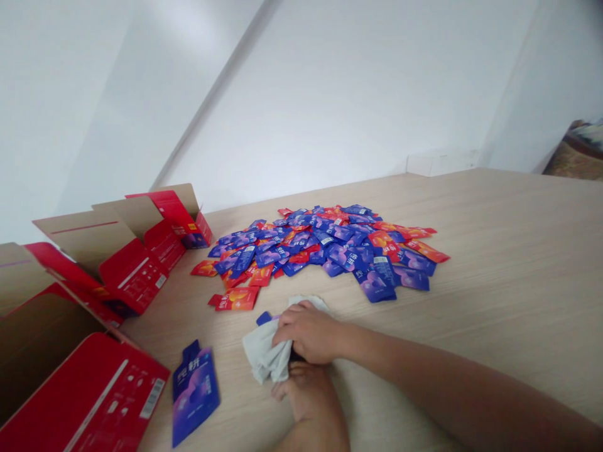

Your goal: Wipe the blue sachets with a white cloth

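Low on the wooden table (480,282), the right hand (308,333) presses a bunched white cloth (266,351) over a blue-purple pouch (264,318), which pokes out at its upper left. The left hand (309,388) meets the cloth's lower edge; whether its fingers pinch anything I cannot tell. Another blue-purple sachet (195,395) lies left, beside open red cartons (117,383). Beyond spreads a heap of red and blue sachets (301,242).

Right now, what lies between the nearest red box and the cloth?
In the head view, one blue pouch lies on the table between the box and the cloth.
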Tool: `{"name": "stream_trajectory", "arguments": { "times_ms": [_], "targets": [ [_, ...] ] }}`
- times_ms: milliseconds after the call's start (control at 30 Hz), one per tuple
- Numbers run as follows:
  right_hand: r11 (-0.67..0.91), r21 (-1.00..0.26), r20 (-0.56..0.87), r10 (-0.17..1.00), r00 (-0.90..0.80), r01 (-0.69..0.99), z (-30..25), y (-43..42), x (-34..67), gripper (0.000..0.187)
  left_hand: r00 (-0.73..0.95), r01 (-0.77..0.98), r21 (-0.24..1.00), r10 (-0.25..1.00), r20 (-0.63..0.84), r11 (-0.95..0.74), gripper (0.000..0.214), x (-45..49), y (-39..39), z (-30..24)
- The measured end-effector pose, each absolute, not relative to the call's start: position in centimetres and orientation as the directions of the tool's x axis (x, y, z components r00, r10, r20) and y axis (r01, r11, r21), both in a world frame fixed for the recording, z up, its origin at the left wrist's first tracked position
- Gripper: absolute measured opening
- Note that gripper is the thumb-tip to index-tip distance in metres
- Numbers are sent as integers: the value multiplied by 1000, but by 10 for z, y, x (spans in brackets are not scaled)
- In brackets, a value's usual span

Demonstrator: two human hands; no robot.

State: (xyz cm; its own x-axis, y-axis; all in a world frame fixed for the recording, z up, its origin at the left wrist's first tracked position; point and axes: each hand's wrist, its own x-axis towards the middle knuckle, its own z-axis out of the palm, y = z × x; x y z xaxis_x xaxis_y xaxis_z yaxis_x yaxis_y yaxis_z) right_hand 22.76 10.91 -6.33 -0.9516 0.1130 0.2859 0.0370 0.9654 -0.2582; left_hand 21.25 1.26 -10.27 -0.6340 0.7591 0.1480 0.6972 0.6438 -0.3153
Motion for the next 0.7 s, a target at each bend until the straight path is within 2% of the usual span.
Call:
{"name": "stream_trajectory", "arguments": {
  "times_ms": [133,233,333,433,567,633,700],
  "targets": [
    [952,-232,256,258,-932,200,-65,126,229,32,-526,587,-616,826,203,525,45,211,9,-109],
    [929,-269,308,332,-892,253,-64,133,233,35,-460,506,-717,853,247,480,45,210,9,-120],
    [911,-348,413,359,-837,219,-58,129,237,37,-517,442,-734,815,261,516,44,211,13,-127],
    [923,-361,465,302,-833,133,-54,117,238,35,-555,466,-701,795,244,540,44,212,15,-128],
    [959,-281,365,135,-921,29,-59,107,233,31,-581,538,-607,779,235,584,39,213,15,-122],
    [964,-261,303,125,-945,44,-64,109,230,29,-589,547,-593,776,228,590,38,213,14,-119],
    [961,-255,280,180,-943,108,-67,114,229,29,-577,540,-623,788,217,566,40,214,13,-117]
  ]
}}
